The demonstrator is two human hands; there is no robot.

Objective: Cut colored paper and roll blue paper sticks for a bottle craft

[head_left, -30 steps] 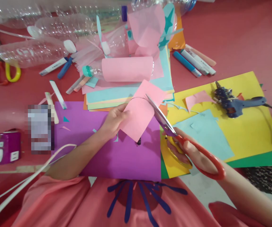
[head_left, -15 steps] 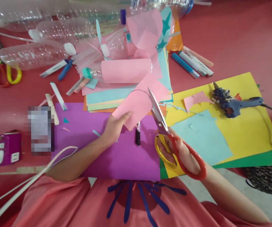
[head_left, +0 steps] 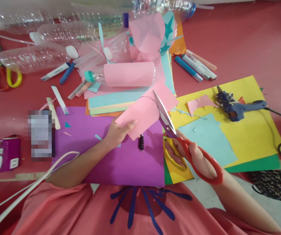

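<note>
My left hand pinches a sheet of pink paper at its lower left, thumb on top. A dark curved line is drawn across the paper. In my right hand are scissors with one red and one yellow handle loop. Their blades sit at the paper's right part, along the drawn curve, which is partly cut. Below the paper, a black pen lies on the purple sheet. Just beyond the paper lies a bottle wrapped in pink paper, with a green cap.
A glue gun rests on the yellow sheet at right, beside a light-blue sheet. Markers lie behind it. Clear plastic bottles line the back left. A phone and a white cable are at left.
The scissors have shifted slightly right and turned a little, their handles lower right. The pink paper has tilted and its lower edge has come down over the pen's upper end.
</note>
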